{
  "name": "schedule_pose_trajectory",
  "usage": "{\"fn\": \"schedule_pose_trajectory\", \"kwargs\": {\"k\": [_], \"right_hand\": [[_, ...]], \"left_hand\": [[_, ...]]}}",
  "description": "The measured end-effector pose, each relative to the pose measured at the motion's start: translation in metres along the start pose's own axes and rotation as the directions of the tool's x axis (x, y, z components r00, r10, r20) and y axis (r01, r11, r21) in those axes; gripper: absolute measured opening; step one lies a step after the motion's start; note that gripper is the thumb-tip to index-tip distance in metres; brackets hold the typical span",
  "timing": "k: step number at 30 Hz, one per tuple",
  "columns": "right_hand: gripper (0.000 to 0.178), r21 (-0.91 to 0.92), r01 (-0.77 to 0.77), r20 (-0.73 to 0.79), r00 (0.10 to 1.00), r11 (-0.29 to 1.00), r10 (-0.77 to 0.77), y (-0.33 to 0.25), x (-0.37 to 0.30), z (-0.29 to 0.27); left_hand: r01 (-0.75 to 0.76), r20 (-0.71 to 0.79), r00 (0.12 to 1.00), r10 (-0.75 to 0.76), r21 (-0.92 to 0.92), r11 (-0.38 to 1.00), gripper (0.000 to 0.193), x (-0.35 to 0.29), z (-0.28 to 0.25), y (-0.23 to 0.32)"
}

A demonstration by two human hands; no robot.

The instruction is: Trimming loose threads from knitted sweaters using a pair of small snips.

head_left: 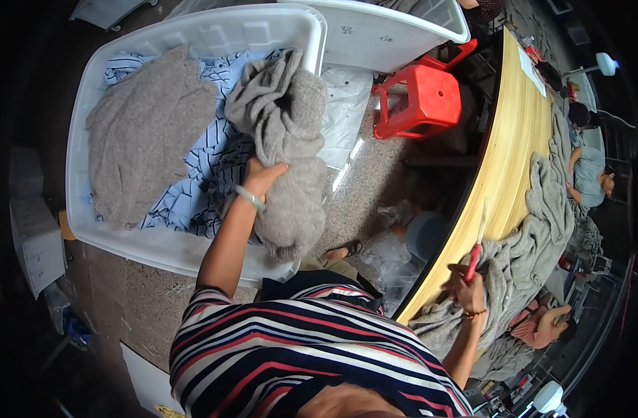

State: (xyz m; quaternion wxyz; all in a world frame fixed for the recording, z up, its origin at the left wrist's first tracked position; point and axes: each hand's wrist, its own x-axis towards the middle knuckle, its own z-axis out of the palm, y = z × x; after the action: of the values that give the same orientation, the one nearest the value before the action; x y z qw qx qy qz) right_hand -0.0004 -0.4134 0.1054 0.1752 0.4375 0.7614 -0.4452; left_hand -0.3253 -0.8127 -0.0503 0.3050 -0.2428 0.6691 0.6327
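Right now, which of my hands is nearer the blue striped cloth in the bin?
Left. Your left hand grips gray knitwear beside the striped cloth; your right hand is farther off, at the wooden table, holding a red-handled tool.

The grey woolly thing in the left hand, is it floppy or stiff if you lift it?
The grey woolly thing is probably floppy, because it crumples into soft folds. It might be light for its bulk, since only the left hand grips it. Its fuzzy surface probably isn't slippery.
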Motion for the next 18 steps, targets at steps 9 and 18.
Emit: {"fn": "schedule_pose_trajectory", "kwargs": {"k": [9, 18], "right_hand": [[0.111, 0.504, 0.474, 0.043, 0.821, 0.722, -0.569, -0.031, -0.040, 0.066], [0.043, 0.229, 0.692, -0.534, 0.677, 0.684, -0.506, 0.091, -0.158, -0.049]], "left_hand": [[-0.280, 0.642, 0.658, 0.394, -0.276, 0.919, 0.059, -0.187, 0.152, 0.003], [-0.820, 0.940, -0.200, 0.276, -0.315, 0.478, 0.040, -0.292, 0.295, -0.070]]}}
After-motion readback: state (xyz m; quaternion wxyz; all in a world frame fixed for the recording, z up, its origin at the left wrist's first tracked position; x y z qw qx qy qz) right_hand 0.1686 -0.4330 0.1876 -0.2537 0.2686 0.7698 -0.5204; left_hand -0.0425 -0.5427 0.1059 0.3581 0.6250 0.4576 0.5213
